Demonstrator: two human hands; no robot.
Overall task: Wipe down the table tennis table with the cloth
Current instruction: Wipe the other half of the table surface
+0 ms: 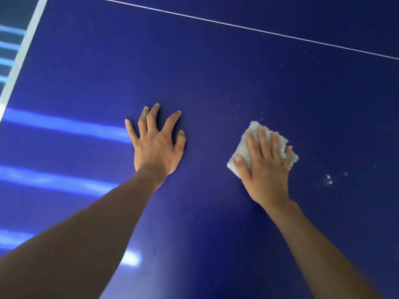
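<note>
The dark blue table tennis table (216, 72) fills the view. My right hand (264, 169) lies flat on a small whitish fluffy cloth (244, 147), pressing it against the surface with fingers spread over it. My left hand (156, 145) rests on the bare table to the left of the cloth, fingers apart, holding nothing. White specks and smudges (329, 180) sit on the surface to the right of the cloth, with fainter specks above it.
A thin white centre line (237, 25) runs diagonally across the top. The white edge stripe (23, 48) marks the table's left border, with floor beyond. Bright light reflections streak the left side of the table.
</note>
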